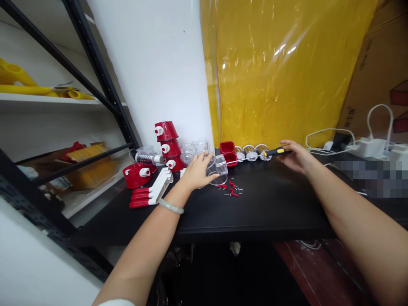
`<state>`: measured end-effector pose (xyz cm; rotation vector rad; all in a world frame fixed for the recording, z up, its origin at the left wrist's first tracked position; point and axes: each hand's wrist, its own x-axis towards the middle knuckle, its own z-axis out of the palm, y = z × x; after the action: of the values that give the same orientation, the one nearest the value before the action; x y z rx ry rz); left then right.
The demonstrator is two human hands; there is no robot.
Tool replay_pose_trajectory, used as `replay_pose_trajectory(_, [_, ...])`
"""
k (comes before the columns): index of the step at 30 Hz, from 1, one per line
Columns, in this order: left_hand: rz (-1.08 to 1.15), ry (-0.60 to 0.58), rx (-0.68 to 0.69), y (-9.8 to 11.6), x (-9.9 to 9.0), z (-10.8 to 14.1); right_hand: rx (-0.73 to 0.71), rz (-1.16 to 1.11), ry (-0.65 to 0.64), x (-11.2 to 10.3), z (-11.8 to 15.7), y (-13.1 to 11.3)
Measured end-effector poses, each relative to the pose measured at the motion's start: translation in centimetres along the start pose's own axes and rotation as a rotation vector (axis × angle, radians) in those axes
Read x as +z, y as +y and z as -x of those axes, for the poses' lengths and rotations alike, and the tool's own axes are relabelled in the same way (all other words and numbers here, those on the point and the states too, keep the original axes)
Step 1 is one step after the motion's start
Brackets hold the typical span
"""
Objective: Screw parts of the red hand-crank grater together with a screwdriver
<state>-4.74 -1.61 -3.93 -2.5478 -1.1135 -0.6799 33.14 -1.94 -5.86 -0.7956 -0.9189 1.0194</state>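
Observation:
My left hand (198,171) reaches over a group of clear plastic parts. Its thumb and fingers curve around a clear plastic cup (221,165) lying on its side. Between my right hand's fingers (295,156) is the end of the black and yellow handle of a screwdriver (274,152). Its long shaft runs left to the clear cup; the exact contact of the tip is too small to tell. Small red cranks (233,185) and screws lie in front of the cup. More clear cups (195,146) stand behind my left hand.
Red housings (170,148) are stacked at the back left, beside another red housing (137,175). White parts with red handles (159,187) lie in front. Red containers (227,148) and metal drums (250,153) line the back. White chargers and cables (371,146) sit right. A black shelf frame (105,85) stands left.

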Motion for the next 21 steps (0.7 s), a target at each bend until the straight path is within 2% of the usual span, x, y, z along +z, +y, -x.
replay_pose_trajectory(2, [0.001, -0.001, -0.005, 0.0, 0.0, 0.0, 0.026, -0.06, -0.039, 0.0, 0.2, -0.5])
replay_pose_trajectory(4, [0.001, 0.0, -0.009, 0.0, 0.1, 0.0, 0.087, -0.032, -0.016, 0.0, 0.3, -0.5])
replay_pose_trajectory(7, [-0.001, 0.006, -0.004, -0.1, 0.1, 0.0, 0.193, 0.224, 0.086, 0.0, 0.1, 0.4])
replay_pose_trajectory(10, [-0.002, 0.008, -0.002, 0.0, 0.0, 0.0, 0.166, 0.425, 0.096, 0.1, -0.1, 1.3])
replay_pose_trajectory(16, [0.002, 0.004, -0.002, 0.0, 0.0, 0.0, -0.005, -0.014, 0.006, 0.2, 0.2, -0.1])
replay_pose_trajectory(19, [0.004, 0.006, -0.007, 0.0, 0.0, 0.0, 0.021, -0.107, -0.006, 0.4, 0.4, -0.6])
replay_pose_trajectory(21, [0.006, 0.004, -0.006, 0.0, 0.0, 0.0, 0.085, -0.08, 0.025, 0.6, 0.4, -0.5])
